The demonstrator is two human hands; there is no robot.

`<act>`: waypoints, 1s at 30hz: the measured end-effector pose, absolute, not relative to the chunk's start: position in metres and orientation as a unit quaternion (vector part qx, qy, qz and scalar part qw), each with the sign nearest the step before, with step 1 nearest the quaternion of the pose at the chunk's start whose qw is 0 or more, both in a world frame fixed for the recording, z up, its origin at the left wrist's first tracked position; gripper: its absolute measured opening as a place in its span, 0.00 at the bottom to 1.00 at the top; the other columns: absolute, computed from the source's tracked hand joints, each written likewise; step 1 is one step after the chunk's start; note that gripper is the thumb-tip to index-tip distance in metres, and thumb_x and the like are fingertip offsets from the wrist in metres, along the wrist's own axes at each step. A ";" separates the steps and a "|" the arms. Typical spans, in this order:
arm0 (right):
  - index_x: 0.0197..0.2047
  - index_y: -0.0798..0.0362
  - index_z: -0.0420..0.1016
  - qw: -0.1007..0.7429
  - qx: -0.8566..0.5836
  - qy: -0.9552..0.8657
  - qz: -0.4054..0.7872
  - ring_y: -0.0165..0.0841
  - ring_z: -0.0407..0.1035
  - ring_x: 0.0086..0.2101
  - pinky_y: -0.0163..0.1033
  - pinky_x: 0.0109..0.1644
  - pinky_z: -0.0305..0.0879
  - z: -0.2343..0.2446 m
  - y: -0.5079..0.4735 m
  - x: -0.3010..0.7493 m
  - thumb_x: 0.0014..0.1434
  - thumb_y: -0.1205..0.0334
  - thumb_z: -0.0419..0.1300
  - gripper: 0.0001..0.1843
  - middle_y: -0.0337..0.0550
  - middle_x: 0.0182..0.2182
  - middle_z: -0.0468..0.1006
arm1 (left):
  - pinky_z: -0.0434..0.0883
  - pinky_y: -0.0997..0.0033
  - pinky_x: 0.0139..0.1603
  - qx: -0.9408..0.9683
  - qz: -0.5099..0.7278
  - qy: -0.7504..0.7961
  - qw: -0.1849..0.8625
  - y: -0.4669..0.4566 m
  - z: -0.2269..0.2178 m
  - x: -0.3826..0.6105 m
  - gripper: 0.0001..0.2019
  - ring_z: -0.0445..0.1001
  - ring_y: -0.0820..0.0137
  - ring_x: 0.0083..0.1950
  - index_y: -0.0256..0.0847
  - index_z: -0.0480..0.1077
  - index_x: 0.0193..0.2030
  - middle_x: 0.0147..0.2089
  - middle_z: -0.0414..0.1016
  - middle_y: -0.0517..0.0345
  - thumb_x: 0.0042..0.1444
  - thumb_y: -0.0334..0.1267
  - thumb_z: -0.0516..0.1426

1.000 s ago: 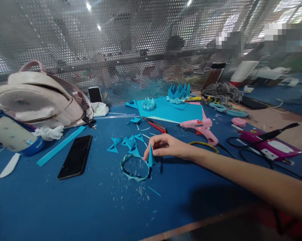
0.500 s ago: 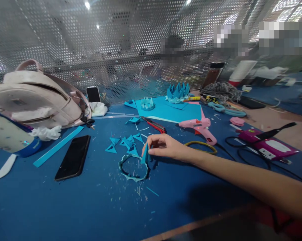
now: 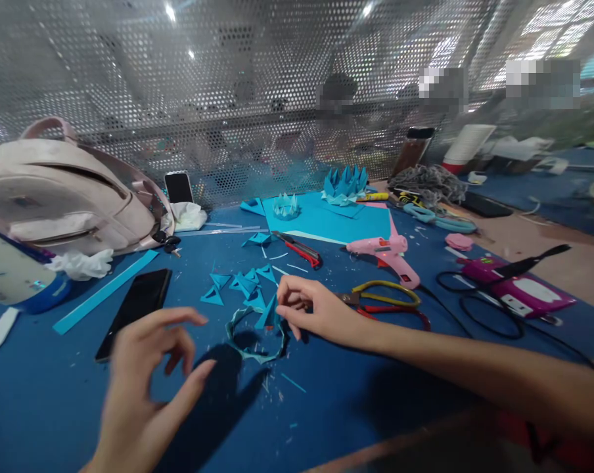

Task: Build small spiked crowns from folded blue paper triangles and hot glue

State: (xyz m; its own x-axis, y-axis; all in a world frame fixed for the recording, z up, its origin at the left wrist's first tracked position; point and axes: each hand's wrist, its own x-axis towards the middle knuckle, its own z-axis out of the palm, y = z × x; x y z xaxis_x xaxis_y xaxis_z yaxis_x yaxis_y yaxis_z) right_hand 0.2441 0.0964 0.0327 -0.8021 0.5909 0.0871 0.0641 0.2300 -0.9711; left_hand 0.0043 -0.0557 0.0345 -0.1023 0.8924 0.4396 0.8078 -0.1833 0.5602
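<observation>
My right hand (image 3: 309, 307) pinches a folded blue paper triangle (image 3: 267, 314) between thumb and fingers, at the upper right rim of a folded paper ring (image 3: 232, 343) lying on the table. Whether the triangle touches the ring I cannot tell. My left hand (image 3: 154, 374) hovers at the lower left, slightly blurred, fingers spread and curved with nothing in them. It hangs between the ring and a black phone (image 3: 139, 302). Just behind the ring lie several loose folded triangles (image 3: 245, 281).
A pink glue gun (image 3: 383, 249), scissors (image 3: 390, 295) and a red cutter (image 3: 299, 248) lie beyond my right hand. Two paper crowns (image 3: 345, 187) stand on blue sheets. A pale backpack (image 3: 75, 190) and a blue paper strip (image 3: 104, 292) are at left, a purple box (image 3: 524, 286) at right.
My left hand has come into view from the lower left. The triangle in my right hand now tilts over the ring's edge. The view has shifted slightly, and more of the scissors shows.
</observation>
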 end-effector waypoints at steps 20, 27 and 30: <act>0.35 0.53 0.65 0.230 -0.280 -0.723 0.587 0.23 0.66 0.18 0.29 0.22 0.59 0.019 0.097 0.239 0.60 0.59 0.61 0.09 0.31 0.21 0.67 | 0.68 0.72 0.41 0.742 0.292 0.528 0.293 -0.006 0.008 0.024 0.03 0.75 0.69 0.39 0.43 0.73 0.35 0.36 0.76 0.59 0.60 0.37 0.60; 0.34 0.53 0.66 0.224 -0.296 -0.748 0.550 0.24 0.63 0.16 0.27 0.20 0.54 0.018 0.087 0.239 0.60 0.60 0.59 0.07 0.29 0.16 0.65 | 0.68 0.72 0.41 0.724 0.316 0.522 0.322 -0.006 0.013 0.025 0.03 0.75 0.69 0.38 0.42 0.74 0.32 0.34 0.77 0.60 0.58 0.33 0.61; 0.33 0.53 0.67 0.225 -0.297 -0.768 0.521 0.22 0.60 0.17 0.28 0.19 0.49 0.018 0.086 0.239 0.59 0.61 0.60 0.06 0.30 0.18 0.65 | 0.67 0.71 0.40 0.708 0.313 0.549 0.316 -0.006 0.014 0.024 0.04 0.74 0.69 0.37 0.42 0.73 0.31 0.33 0.76 0.60 0.56 0.34 0.62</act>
